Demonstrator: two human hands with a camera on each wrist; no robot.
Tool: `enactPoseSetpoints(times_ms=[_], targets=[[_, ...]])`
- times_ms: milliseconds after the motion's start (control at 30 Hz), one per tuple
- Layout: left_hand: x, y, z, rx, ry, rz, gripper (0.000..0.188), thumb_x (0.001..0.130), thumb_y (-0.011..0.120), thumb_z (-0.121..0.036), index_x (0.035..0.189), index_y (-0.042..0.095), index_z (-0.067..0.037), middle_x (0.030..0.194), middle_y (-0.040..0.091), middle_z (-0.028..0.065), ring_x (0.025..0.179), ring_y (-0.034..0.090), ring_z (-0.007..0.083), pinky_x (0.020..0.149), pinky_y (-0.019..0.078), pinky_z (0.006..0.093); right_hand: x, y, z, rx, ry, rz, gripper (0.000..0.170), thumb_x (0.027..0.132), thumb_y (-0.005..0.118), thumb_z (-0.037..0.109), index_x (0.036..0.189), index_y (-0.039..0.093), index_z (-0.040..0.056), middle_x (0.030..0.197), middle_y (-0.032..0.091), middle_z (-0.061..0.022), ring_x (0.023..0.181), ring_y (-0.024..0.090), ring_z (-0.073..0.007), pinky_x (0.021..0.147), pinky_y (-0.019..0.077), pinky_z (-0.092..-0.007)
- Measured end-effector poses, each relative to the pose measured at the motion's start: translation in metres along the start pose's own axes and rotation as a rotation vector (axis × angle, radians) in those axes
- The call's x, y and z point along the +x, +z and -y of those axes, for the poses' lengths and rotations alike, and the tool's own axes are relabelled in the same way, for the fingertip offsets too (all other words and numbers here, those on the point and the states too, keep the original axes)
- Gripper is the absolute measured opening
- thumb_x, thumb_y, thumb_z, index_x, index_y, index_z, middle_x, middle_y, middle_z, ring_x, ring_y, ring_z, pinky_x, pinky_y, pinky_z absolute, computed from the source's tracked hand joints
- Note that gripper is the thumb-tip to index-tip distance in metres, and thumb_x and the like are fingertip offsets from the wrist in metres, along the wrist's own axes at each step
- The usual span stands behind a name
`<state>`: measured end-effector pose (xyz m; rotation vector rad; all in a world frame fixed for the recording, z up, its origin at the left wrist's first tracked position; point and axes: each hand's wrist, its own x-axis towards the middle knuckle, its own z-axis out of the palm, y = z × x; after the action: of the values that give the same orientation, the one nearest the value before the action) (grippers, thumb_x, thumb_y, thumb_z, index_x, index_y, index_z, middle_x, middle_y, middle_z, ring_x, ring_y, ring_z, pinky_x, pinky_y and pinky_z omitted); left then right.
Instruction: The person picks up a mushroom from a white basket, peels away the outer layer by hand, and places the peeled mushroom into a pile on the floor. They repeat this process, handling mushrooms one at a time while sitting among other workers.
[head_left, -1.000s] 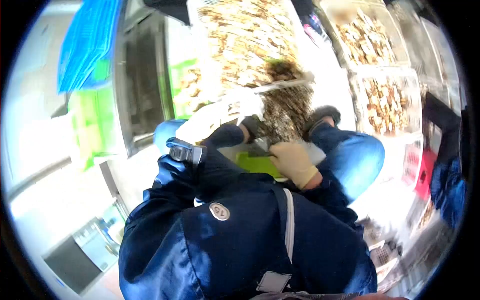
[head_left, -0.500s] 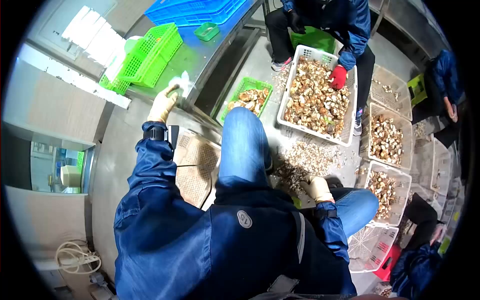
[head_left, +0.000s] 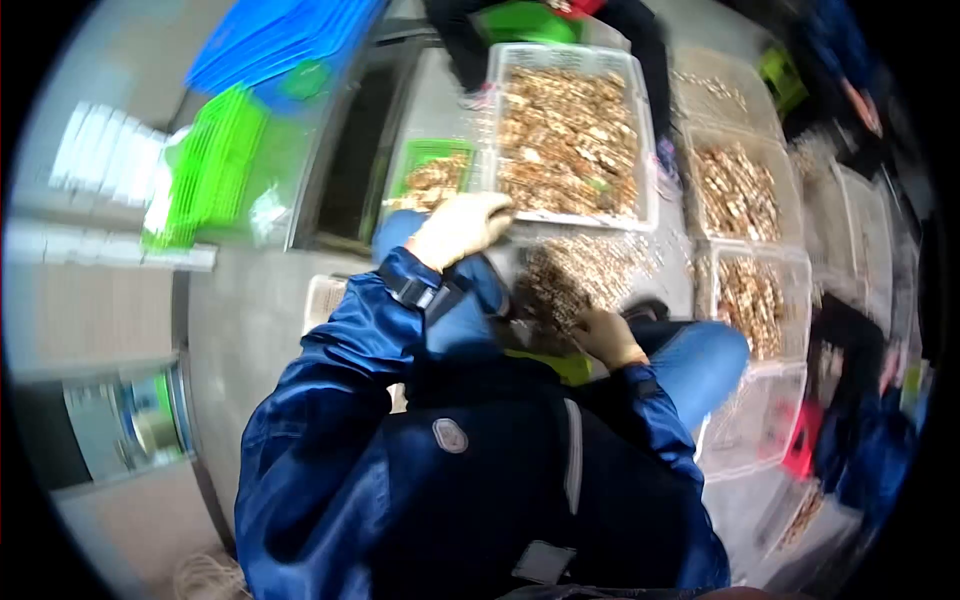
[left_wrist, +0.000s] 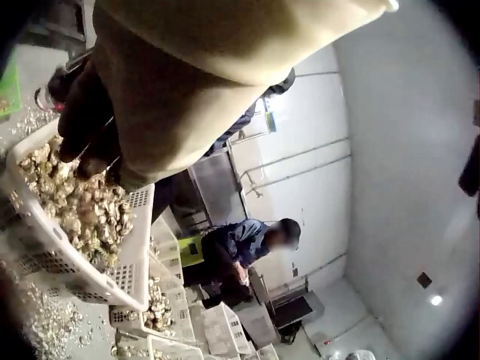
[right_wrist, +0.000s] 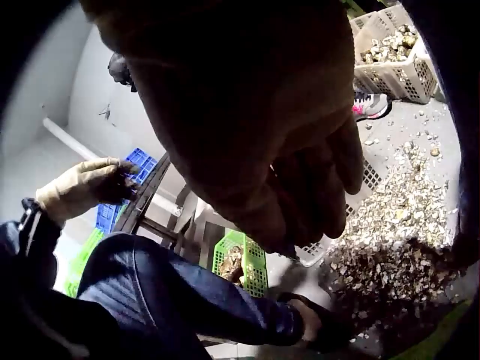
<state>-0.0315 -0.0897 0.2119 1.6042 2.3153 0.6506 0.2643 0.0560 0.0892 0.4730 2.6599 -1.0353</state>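
My gloved left hand [head_left: 463,228] is raised over my left knee, its loosely bent fingers at the near corner of a large white crate [head_left: 648,205]. Brown-and-cream mushrooms [head_left: 570,135] fill that crate. Nothing shows between the fingers in the left wrist view, where the glove [left_wrist: 187,82] overlaps part of the crate. My gloved right hand [head_left: 607,338] is low beside my right knee, over a pile of pale scraps [head_left: 575,275] on the floor. In the right wrist view its fingers [right_wrist: 330,180] point down in shadow; I cannot tell whether they hold anything.
A small green basket [head_left: 435,165] with mushrooms stands left of the big crate. More white crates [head_left: 755,250] line the right side. Green baskets [head_left: 215,160] and blue crates [head_left: 275,45] are on a metal table at left. Another person [left_wrist: 240,251] sits further off.
Half a second ago my left hand was out left at the metal table's edge beside something white; it has swung right to the mushroom crate. My right hand stays low by the scraps.
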Motion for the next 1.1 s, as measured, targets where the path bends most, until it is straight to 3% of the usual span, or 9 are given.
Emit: enactPoseSetpoints(times_ms=[300, 467, 733, 800, 867, 933, 1000, 1067, 1100], targets=[[0.170, 0.139, 0.009, -0.229, -0.174, 0.297, 0.033, 0.095, 0.064, -0.017, 0.125, 0.062, -0.005, 0.110, 0.070, 0.0168, 0.097, 0.068, 0.0286, 0.087, 0.0528, 0.0363, -0.008, -0.019, 0.015, 0.058, 0.029, 0.000, 0.022, 0.084, 0.063, 0.027, 0.096, 0.072, 0.0101, 0.085, 0.068, -0.0154, 0.082, 0.067, -0.0357, 0.074, 0.0538, -0.0472], [0.235, 0.195, 0.012, 0.133, 0.156, 0.005, 0.037, 0.082, 0.060, 0.000, 0.117, 0.068, -0.008, 0.113, 0.068, 0.0162, 0.102, 0.062, 0.0388, 0.091, 0.0514, 0.0411, -0.008, -0.008, 0.014, 0.090, -0.023, -0.071, 0.016, 0.086, 0.061, 0.023, 0.091, 0.068, 0.0102, 0.084, 0.068, -0.0108, 0.079, 0.067, -0.0320, 0.069, 0.0529, -0.0448], [0.286, 0.238, 0.009, 0.531, 0.122, 0.185, 0.035, 0.077, 0.075, -0.019, 0.112, 0.068, -0.020, 0.109, 0.065, 0.0102, 0.109, 0.053, 0.0371, 0.083, 0.0497, 0.0525, -0.012, -0.027, 0.020, 0.129, -0.003, -0.101, 0.014, 0.088, 0.059, 0.022, 0.089, 0.067, 0.0104, 0.083, 0.066, -0.0104, 0.078, 0.066, -0.0312, 0.066, 0.0511, -0.0431], [0.281, 0.232, 0.006, 0.342, 0.123, 0.087, 0.023, 0.082, 0.072, -0.022, 0.102, 0.067, -0.012, 0.112, 0.065, 0.0121, 0.107, 0.056, 0.0385, 0.084, 0.0494, 0.0496, -0.013, -0.024, 0.019, 0.149, -0.029, -0.202, 0.015, 0.089, 0.059, 0.024, 0.090, 0.067, 0.0101, 0.082, 0.066, -0.0106, 0.077, 0.066, -0.0313, 0.066, 0.0514, -0.0435], [0.267, 0.215, 0.006, -0.232, -0.104, 0.158, 0.030, 0.085, 0.070, -0.024, 0.110, 0.064, -0.009, 0.118, 0.063, 0.0181, 0.109, 0.057, 0.0413, 0.090, 0.0488, 0.0455, -0.011, -0.027, 0.021, 0.243, 0.033, -0.268, 0.017, 0.091, 0.058, 0.025, 0.090, 0.066, 0.0092, 0.083, 0.067, -0.0116, 0.077, 0.066, -0.0329, 0.067, 0.0519, -0.0443], [0.234, 0.185, 0.000, -0.300, -0.071, 0.050, 0.053, 0.086, 0.073, -0.027, 0.129, 0.055, -0.002, 0.112, 0.068, 0.0177, 0.104, 0.065, 0.0335, 0.091, 0.0508, 0.0382, -0.007, -0.035, 0.026, 0.357, 0.085, -0.346, 0.019, 0.093, 0.057, 0.025, 0.090, 0.065, 0.0083, 0.083, 0.066, -0.0130, 0.077, 0.066, -0.0346, 0.069, 0.0523, -0.0450], [0.193, 0.144, -0.022, -0.500, -0.222, 0.172, 0.057, 0.089, 0.071, -0.022, 0.137, 0.048, -0.001, 0.125, 0.061, 0.0196, 0.118, 0.057, 0.0294, 0.099, 0.0459, 0.0396, -0.006, -0.055, 0.032, 0.489, 0.138, -0.428, 0.020, 0.094, 0.057, 0.025, 0.091, 0.063, 0.0073, 0.085, 0.066, -0.0146, 0.077, 0.065, -0.0363, 0.070, 0.0525, -0.0456], [0.153, 0.117, -0.033, -1.380, -0.717, 0.443, 0.057, 0.092, 0.068, -0.017, 0.142, 0.045, -0.002, 0.127, 0.059, 0.0185, 0.126, 0.051, 0.0272, 0.102, 0.0456, 0.0399, -0.009, -0.068, 0.035, 0.595, 0.143, -0.533, 0.020, 0.093, 0.062, 0.024, 0.100, 0.065, 0.0050, 0.087, 0.068, -0.0181, 0.075, 0.066, -0.0362, 0.067, 0.0536, -0.0430], [0.126, 0.112, -0.028, -1.298, -0.575, 0.423, 0.049, 0.095, 0.064, -0.016, 0.139, 0.048, -0.003, 0.127, 0.060, 0.0159, 0.123, 0.054, 0.0260, 0.102, 0.0474, 0.0406, -0.009, -0.073, 0.038, 0.635, 0.131, -0.591, 0.020, 0.093, 0.065, 0.023, 0.102, 0.066, 0.0053, 0.088, 0.068, -0.0180, 0.077, 0.066, -0.0352, 0.068, 0.0529, -0.0407]])
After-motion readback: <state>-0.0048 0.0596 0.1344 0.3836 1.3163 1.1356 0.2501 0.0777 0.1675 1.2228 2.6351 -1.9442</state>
